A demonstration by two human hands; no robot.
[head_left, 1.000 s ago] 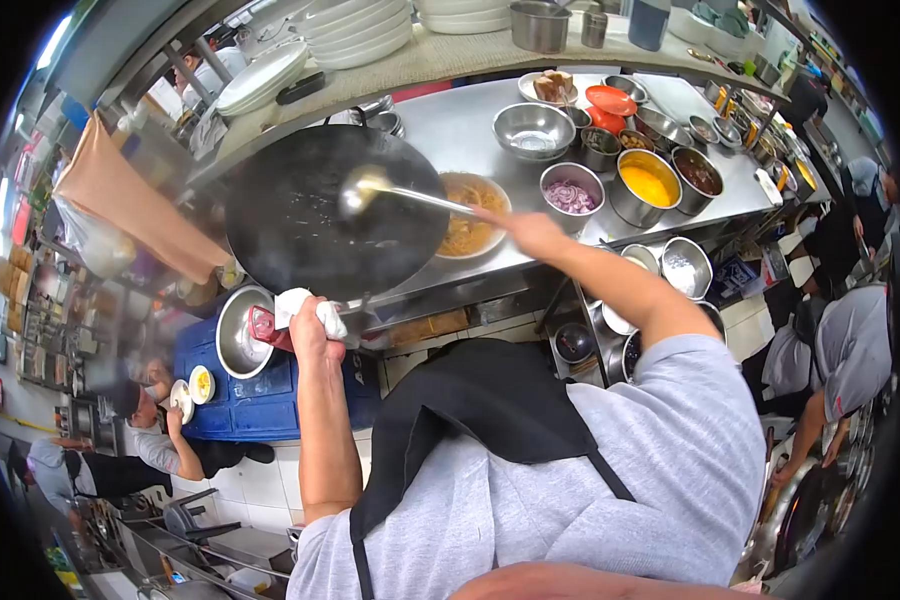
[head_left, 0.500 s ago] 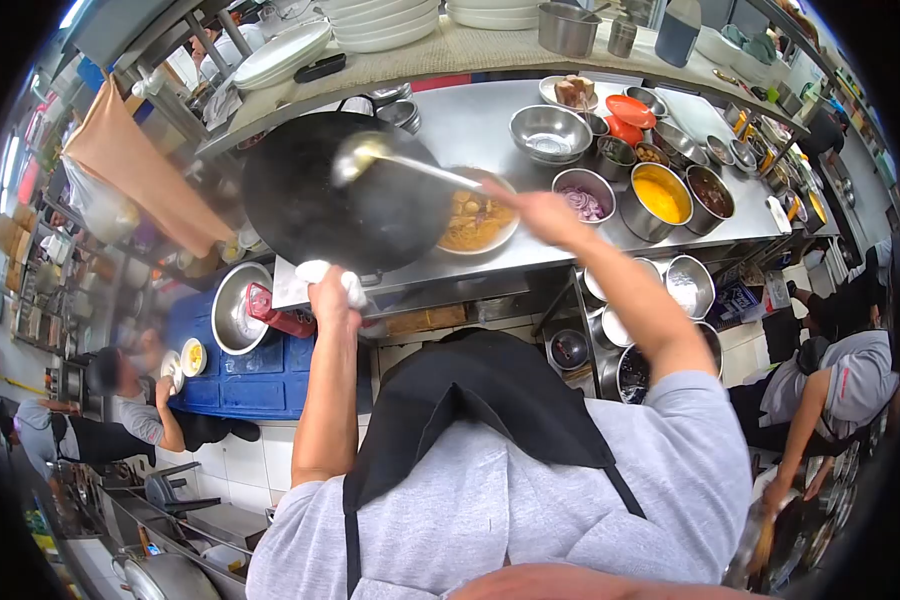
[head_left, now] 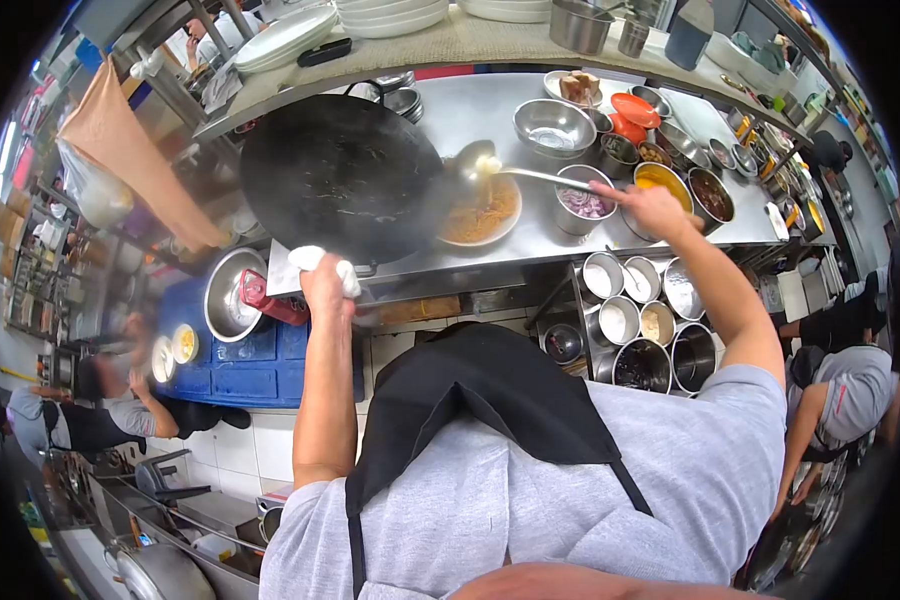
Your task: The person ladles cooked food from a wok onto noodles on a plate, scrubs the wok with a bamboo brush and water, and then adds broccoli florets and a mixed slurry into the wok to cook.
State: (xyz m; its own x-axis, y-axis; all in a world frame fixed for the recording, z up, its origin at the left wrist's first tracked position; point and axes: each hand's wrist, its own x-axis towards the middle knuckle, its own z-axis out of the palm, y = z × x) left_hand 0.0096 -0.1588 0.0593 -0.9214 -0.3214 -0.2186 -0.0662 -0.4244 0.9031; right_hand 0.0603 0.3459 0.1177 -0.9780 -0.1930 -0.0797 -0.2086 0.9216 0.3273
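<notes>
My left hand (head_left: 324, 287) is closed on a folded white cloth (head_left: 310, 257) at the near rim of a large black wok (head_left: 340, 170). The wok's dark inside shows only wet streaks and small bits. My right hand (head_left: 662, 212) grips the long handle of a metal ladle (head_left: 550, 179). Something pale sits in the ladle's bowl, which hangs over the far edge of a white plate (head_left: 516, 215). Noodles (head_left: 478, 218) lie on that plate, right of the wok. Beyond the ladle's handle stands a pot of sliced red onion (head_left: 585, 203).
Steel bowls (head_left: 554, 129), a pot of yellow liquid (head_left: 658, 183) and a pot of dark sauce (head_left: 711, 194) crowd the right counter. An overhead shelf (head_left: 450, 45) holds stacked plates. Lower left is a blue surface (head_left: 235, 375) with a steel bowl (head_left: 232, 295). Co-workers (head_left: 845, 385) stand at both sides.
My right hand has moved right, drawing the ladle from above the wok to above the noodle plate. My left hand stays by the wok's near rim with the cloth.
</notes>
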